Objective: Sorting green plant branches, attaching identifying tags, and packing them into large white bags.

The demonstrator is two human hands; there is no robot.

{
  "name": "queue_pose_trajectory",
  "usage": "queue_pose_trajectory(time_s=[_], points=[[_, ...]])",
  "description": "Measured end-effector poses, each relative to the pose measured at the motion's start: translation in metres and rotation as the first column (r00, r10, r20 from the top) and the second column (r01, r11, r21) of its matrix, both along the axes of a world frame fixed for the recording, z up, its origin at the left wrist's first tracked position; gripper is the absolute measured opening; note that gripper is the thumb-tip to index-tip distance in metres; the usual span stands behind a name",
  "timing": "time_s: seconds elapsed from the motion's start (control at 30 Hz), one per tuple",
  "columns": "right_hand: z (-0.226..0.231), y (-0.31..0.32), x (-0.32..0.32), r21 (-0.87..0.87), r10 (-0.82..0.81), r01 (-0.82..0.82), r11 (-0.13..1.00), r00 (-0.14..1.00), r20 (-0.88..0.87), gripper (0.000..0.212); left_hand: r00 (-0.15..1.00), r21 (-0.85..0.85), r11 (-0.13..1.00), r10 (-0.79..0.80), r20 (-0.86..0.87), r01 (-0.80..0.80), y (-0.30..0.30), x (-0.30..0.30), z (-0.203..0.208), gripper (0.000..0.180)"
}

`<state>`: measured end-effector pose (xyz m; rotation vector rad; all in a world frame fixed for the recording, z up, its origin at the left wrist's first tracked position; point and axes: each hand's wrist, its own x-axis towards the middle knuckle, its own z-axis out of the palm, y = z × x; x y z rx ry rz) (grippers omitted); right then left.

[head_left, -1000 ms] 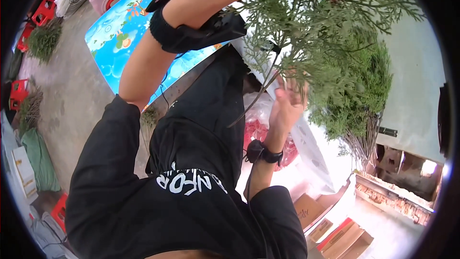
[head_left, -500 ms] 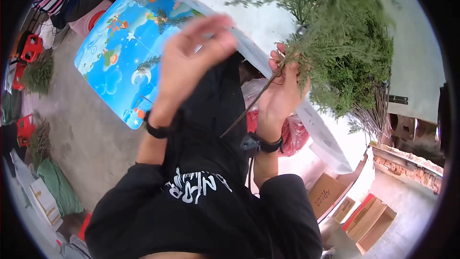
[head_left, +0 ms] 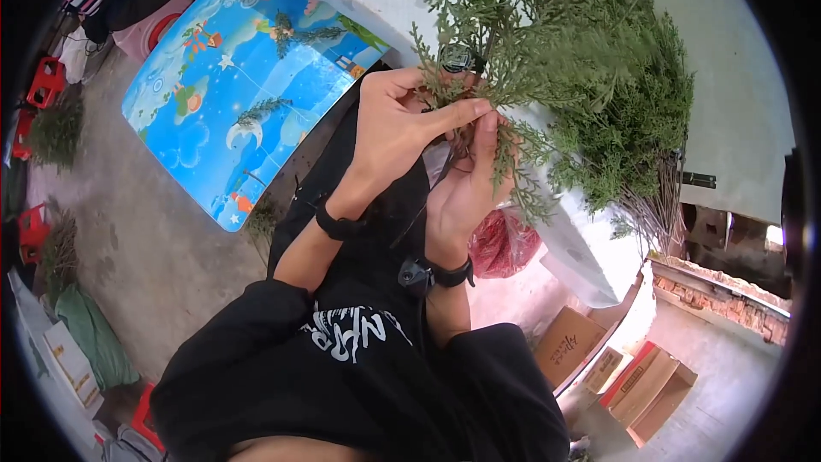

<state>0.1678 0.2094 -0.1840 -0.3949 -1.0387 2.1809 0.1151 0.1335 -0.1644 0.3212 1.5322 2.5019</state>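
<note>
Both my hands meet at the base of a leafy evergreen branch point(head_left: 492, 13), above the edge of the white counter point(head_left: 581, 261). My right hand point(head_left: 466, 188) is closed round its stem, thumb up, and the bare brown end slants down toward my lap. Over the same spot my left hand point(head_left: 389, 133) is closed in a pinch, its thumb tip beside the right thumb. Foliage hides what the left fingers grip. Just beyond them sits a small round dark piece point(head_left: 457, 57) whose kind I cannot make out. A bundle of evergreen branches point(head_left: 633, 111) stands close on the right.
A blue cartoon-printed table point(head_left: 205, 120) on the left bears a few loose sprigs. Below the counter hangs a clear bag of red stuff point(head_left: 505, 244). Cardboard boxes point(head_left: 646, 389) lie at lower right. Red stools point(head_left: 44, 81) and a green sack point(head_left: 94, 334) stand far left.
My left hand, blurred and apart on the left before, has come right and closed beside my right hand. The right hand and branch have shifted slightly left and down.
</note>
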Motion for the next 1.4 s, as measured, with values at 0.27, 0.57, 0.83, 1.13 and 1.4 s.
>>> queue_pose_trajectory(time_s=[0.27, 0.57, 0.83, 1.13, 1.4], points=[[0.012, -0.012, 0.006, -0.003, -0.092, 0.092, 0.996, 0.996, -0.011, 0.018, 0.994, 0.303, 0.950, -0.091, 0.060, 0.069, 0.002, 0.000, -0.007, 0.023], [0.005, -0.007, 0.012, 0.050, -0.105, 0.103, 0.993, 0.994, 0.038, 0.015, 0.993, 0.211, 0.976, -0.072, 0.090, 0.052, 0.009, 0.008, 0.002, 0.018], [0.018, 0.013, 0.021, 0.341, -0.035, -0.002, 0.940, 0.994, 0.101, 0.018, 0.990, 0.295, 0.955, -0.065, 0.123, 0.026, 0.002, 0.007, 0.005, 0.018], [0.006, 0.069, 0.018, 0.394, -0.166, 0.140, 0.908, 0.986, 0.032, 0.016, 0.696, 0.883, 0.345, -0.717, 0.030, 0.318, -0.005, -0.020, -0.032, 0.020], [-0.011, 0.081, 0.018, 0.176, -0.192, 0.201, 0.964, 0.979, -0.065, 0.018, 0.589, 0.926, 0.166, -0.805, -0.071, 0.339, -0.005, -0.016, -0.033, 0.060]])
